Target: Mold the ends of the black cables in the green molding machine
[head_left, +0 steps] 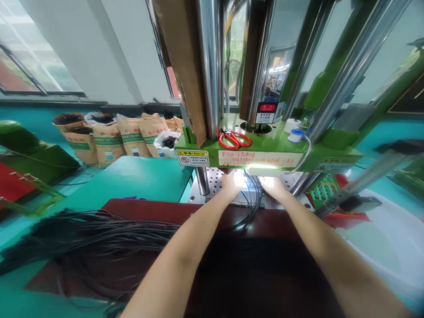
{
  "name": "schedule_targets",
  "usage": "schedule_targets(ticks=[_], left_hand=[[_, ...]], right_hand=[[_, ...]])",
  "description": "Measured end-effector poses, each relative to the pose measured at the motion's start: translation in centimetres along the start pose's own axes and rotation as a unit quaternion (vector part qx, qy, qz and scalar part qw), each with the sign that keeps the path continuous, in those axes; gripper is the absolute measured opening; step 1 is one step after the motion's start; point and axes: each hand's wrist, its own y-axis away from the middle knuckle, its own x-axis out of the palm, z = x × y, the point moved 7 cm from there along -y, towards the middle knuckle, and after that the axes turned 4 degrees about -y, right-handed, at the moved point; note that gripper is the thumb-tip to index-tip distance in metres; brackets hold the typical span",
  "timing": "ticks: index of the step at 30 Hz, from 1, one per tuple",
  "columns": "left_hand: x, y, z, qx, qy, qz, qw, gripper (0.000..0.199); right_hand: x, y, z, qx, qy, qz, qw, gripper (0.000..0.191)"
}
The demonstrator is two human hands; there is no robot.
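Observation:
Both arms reach forward under the green press head point(212, 154). My left hand point(232, 182) is at the left side of a metal mold point(252, 183), washed out by bright lamp light. At the mold's right side is my right hand point(272, 183), also overexposed. The fingers of both hands are hidden or lost in the glare, so what they hold cannot be told. Several black cables point(254, 201) run from the mold between the hands, down over the edge of the dark red board point(185, 212). A perforated metal plate point(215, 182) lies beneath.
A large bundle of black cables point(99, 232) spreads over the board at the left. Red-handled scissors point(234, 140) and a blue-and-white spool point(296, 135) rest on the press. Steel columns point(209, 70) rise ahead. A green-buttoned panel point(324, 192) and white tub point(391, 234) are at right.

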Motion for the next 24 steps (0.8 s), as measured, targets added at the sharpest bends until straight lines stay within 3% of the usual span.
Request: schedule_targets(ticks=[4, 13, 18, 24], left_hand=[[0.1, 0.2, -1.4, 0.032, -0.002, -0.022, 0.999, 0.033], [1.3, -0.5, -1.0, 0.035, 0.004, -0.057, 0.998, 0.031], [0.6, -0.8, -1.6, 0.030, 0.008, -0.055, 0.998, 0.026], [0.2, -0.3, -3.8, 0.052, 0.012, -0.073, 0.996, 0.034]], right_hand=[[-0.2, 0.1, 1.7, -0.019, 0.025, 0.003, 1.000, 0.028], [0.7, -0.2, 2.2, -0.036, 0.041, -0.007, 0.998, 0.031], [0.7, -0.7, 2.1, -0.052, 0.031, -0.011, 0.998, 0.033], [-0.4, -0.6, 2.8, -0.099, 0.020, -0.021, 0.995, 0.033]])
